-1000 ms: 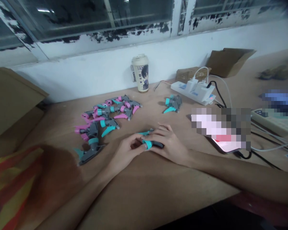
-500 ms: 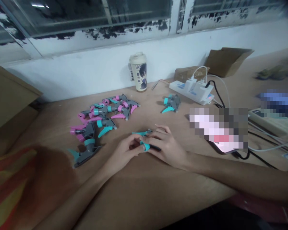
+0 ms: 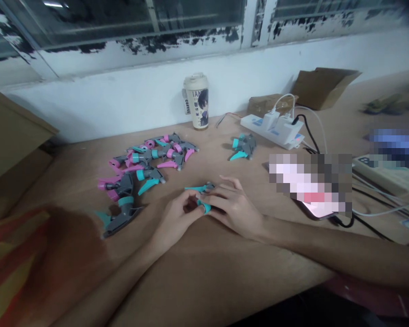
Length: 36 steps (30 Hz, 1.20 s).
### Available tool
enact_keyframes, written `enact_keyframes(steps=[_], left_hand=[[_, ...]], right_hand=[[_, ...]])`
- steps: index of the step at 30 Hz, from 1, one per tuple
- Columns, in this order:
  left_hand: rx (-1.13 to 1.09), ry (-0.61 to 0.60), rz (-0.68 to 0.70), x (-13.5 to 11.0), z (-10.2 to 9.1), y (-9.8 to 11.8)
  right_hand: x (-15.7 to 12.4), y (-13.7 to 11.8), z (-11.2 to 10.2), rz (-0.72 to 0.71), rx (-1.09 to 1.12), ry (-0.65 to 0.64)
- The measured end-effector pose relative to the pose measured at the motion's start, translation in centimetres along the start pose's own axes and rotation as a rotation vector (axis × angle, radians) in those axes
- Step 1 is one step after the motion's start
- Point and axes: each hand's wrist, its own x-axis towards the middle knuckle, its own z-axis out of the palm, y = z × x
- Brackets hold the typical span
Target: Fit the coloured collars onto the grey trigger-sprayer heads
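Observation:
Between my hands is a trigger sprayer head [image 3: 204, 206] with a teal collar and a teal trigger; most of its grey body is hidden by fingers. My left hand [image 3: 177, 213] pinches it at the collar, thumb and fingers closed. From the right, my right hand [image 3: 236, 204] wraps over the body, with one finger raised off it. Left of my hands lies a loose group of grey sprayer heads [image 3: 150, 159] with pink or teal collars and triggers. The nearest, a teal-collared sprayer head [image 3: 122, 218], lies beside my left forearm. Another teal sprayer head [image 3: 243, 147] lies apart behind my right hand.
A lidded coffee cup [image 3: 197, 102] stands by the wall. To the right are a power strip [image 3: 272, 129] with plugs and cables, a phone [image 3: 306, 190] with a blurred screen, and a pale box [image 3: 388, 175]. Cardboard [image 3: 13, 136] stands at the left.
The sprayer head between my hands has turned slightly, its collar tilting and shifting a little leftward. My left thumb has moved a bit over the collar. Other things lie as before.

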Motion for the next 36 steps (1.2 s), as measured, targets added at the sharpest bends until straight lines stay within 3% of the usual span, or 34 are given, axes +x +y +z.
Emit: enact_keyframes(steps=[12,15,19,29,36], left_hand=[[0.08,0.063,0.038,-0.4,0.4,0.2],[0.103,0.135,0.05,-0.4,0.6,0.2],[0.259,0.279,0.029,-0.6,0.9,0.3],[0.516,0.256,0.151,-0.9,1.0,0.6],[0.673,0.36,0.19,-1.2,1.5,1.0]], right_hand=[[0.1,-0.3,-0.4,0.045,-0.022,-0.053],[0.2,-0.2,-0.4,0.065,-0.041,-0.039],[0.3,-0.2,-0.4,0.091,-0.088,-0.022],[0.3,-0.6,-0.4,0.07,-0.162,-0.043],[0.4,-0.7,-0.6,0.066,-0.174,-0.048]])
